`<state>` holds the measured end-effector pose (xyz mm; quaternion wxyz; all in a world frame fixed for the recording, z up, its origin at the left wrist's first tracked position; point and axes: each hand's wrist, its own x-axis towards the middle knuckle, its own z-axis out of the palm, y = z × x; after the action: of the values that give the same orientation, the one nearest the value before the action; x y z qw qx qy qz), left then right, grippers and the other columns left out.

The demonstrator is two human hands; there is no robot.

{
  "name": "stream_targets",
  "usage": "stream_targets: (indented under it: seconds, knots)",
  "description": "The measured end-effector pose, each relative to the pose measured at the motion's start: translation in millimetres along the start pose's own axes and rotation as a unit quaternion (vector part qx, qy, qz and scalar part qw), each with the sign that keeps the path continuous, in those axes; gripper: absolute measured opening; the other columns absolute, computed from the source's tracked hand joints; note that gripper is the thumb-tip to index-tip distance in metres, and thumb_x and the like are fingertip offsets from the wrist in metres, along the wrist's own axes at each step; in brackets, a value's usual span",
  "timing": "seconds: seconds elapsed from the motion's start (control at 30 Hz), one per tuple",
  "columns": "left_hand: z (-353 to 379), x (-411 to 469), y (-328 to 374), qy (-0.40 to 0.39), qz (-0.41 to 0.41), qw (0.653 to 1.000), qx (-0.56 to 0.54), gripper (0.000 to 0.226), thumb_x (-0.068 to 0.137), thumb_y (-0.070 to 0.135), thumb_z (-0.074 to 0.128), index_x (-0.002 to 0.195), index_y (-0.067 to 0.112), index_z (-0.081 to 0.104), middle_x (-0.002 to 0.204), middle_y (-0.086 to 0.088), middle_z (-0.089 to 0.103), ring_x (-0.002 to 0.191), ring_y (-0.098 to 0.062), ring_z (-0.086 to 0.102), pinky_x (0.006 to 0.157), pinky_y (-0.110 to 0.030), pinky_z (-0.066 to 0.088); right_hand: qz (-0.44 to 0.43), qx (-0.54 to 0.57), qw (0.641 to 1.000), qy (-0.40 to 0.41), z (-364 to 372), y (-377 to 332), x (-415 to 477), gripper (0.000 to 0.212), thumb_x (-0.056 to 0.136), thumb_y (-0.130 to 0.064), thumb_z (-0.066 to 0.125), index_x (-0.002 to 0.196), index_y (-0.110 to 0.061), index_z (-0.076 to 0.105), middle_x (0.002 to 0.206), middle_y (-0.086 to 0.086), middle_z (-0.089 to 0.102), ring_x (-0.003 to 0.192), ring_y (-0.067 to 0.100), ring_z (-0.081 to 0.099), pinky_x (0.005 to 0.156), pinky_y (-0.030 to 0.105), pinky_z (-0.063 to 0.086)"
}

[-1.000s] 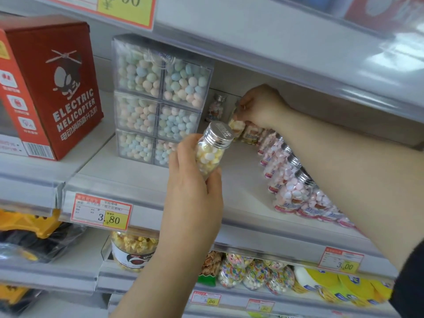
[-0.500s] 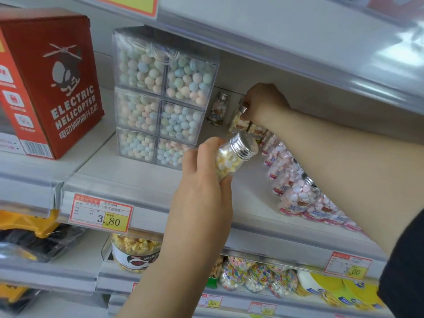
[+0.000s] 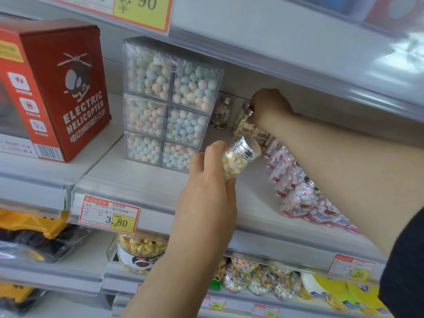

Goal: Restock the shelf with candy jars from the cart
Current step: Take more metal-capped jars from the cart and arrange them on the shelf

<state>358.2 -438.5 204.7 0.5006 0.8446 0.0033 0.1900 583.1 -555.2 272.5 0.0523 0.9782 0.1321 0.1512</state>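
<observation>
Gripping yellow-candy jar [image 3: 236, 160] in left hand [image 3: 206, 191], long axis tilted, cap aimed up-right at shelf back | pinching second jar [image 3: 242, 125] by cap with right hand [image 3: 268, 109], deep inside | bare shelf [image 3: 149, 180] just beyond, nearer left hand

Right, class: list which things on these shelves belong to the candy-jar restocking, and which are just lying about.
In the job: left hand, yellow candy jar, right hand, tilted back jar, pink candy jars, shelf.
Lying about: red helicopter box, clear candy boxes, popcorn tub.
</observation>
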Motion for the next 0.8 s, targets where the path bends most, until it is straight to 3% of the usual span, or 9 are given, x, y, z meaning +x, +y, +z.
stream_targets:
  seconds: [0.1, 0.17, 0.23, 0.3, 0.4, 0.47, 0.6, 0.73, 0.8]
  knots:
    - [0, 2, 0, -0.001, -0.001, 1.000, 0.001, 0.046, 0.101, 0.021, 0.050, 0.139, 0.035, 0.029, 0.132, 0.009, 0.037, 0.092, -0.021, 0.056, 0.077, -0.039, 0.050, -0.001, 0.017, 1.000, 0.003, -5, -3, -5, 0.013, 0.093, -0.019, 0.061, 0.101, -0.010, 0.065, 0.105, 0.009, 0.066, 0.104, 0.029, 0.063, 0.082, 0.031, 0.049]
    - [1, 3, -1, -0.004, -0.003, 1.000, 0.005, 0.048, 0.101, 0.020, 0.051, 0.141, 0.033, 0.029, 0.132, 0.007, 0.038, 0.093, -0.022, 0.057, 0.077, -0.040, 0.049, 0.000, 0.088, 0.996, 0.029, -13, -6, -12, 0.020, 0.092, -0.022, 0.061, 0.100, -0.004, 0.067, 0.102, 0.010, 0.068, 0.102, 0.029, 0.064, 0.084, 0.030, 0.052]
    - [1, 5, -1, -0.006, -0.006, 1.000, 0.010, 0.049, 0.100, 0.020, 0.052, 0.143, 0.031, 0.029, 0.133, 0.004, 0.040, 0.091, -0.023, 0.058, 0.076, -0.041, 0.049, 0.015, 0.195, 0.980, 0.024, -30, -12, -32, 0.027, 0.097, -0.026, 0.056, 0.098, -0.001, 0.068, 0.095, 0.011, 0.070, 0.086, 0.019, 0.067, 0.072, 0.023, 0.052]
    - [1, 7, 0, -0.014, -0.014, 1.000, 0.025, 0.050, 0.100, 0.021, 0.052, 0.144, 0.029, 0.028, 0.135, 0.001, 0.041, 0.087, -0.022, 0.055, 0.074, -0.037, 0.046, 0.033, 0.307, 0.949, -0.064, -50, -18, -56, 0.032, 0.101, -0.037, 0.051, 0.094, -0.010, 0.066, 0.086, 0.006, 0.067, 0.061, 0.007, 0.061, 0.051, 0.015, 0.043]
    - [2, 11, 1, -0.030, -0.036, 0.998, 0.045, 0.051, 0.100, 0.026, 0.052, 0.145, 0.024, 0.027, 0.131, -0.002, 0.044, 0.084, -0.017, 0.044, 0.072, -0.031, 0.039, 0.057, 0.380, 0.888, -0.253, -70, -17, -85, 0.047, 0.094, -0.053, 0.053, 0.104, -0.009, 0.065, 0.091, 0.006, 0.068, 0.064, 0.014, 0.061, 0.055, 0.019, 0.042]
    - [2, 12, 3, -0.034, -0.043, 0.997, 0.050, 0.049, 0.100, 0.027, 0.053, 0.143, 0.022, 0.029, 0.129, -0.003, 0.046, 0.086, -0.020, 0.048, 0.072, -0.031, 0.039, 0.045, 0.399, 0.861, -0.312, -74, -16, -92, 0.049, 0.092, -0.049, 0.059, 0.112, -0.004, 0.064, 0.095, 0.010, 0.069, 0.069, 0.017, 0.064, 0.060, 0.024, 0.046]
    - [2, 12, 5, -0.027, -0.043, 0.997, 0.057, 0.048, 0.099, 0.027, 0.055, 0.141, 0.022, 0.032, 0.128, -0.003, 0.046, 0.094, -0.025, 0.055, 0.071, -0.032, 0.039, 0.015, 0.444, 0.836, -0.322, -79, -21, -91, 0.037, 0.091, -0.034, 0.064, 0.109, -0.002, 0.063, 0.094, 0.011, 0.067, 0.067, 0.016, 0.068, 0.059, 0.020, 0.050]
    - [3, 9, 5, -0.023, -0.025, 0.996, 0.085, 0.057, 0.098, 0.031, 0.056, 0.145, 0.024, 0.026, 0.137, -0.002, 0.040, 0.099, -0.027, 0.059, 0.071, -0.033, 0.043, -0.001, 0.435, 0.840, -0.325, -78, -19, -88, 0.032, 0.092, -0.021, 0.066, 0.112, 0.004, 0.064, 0.088, 0.007, 0.066, 0.071, 0.014, 0.068, 0.067, 0.020, 0.056]
    - [1, 6, 5, -0.042, 0.000, 0.986, 0.160, 0.063, 0.100, 0.038, 0.052, 0.150, 0.029, 0.013, 0.140, 0.003, 0.035, 0.094, -0.024, 0.062, 0.065, -0.031, 0.043, -0.007, 0.417, 0.863, -0.287, -74, -16, -83, 0.022, 0.090, -0.010, 0.067, 0.111, -0.001, 0.067, 0.094, 0.008, 0.067, 0.077, 0.013, 0.064, 0.069, 0.018, 0.055]
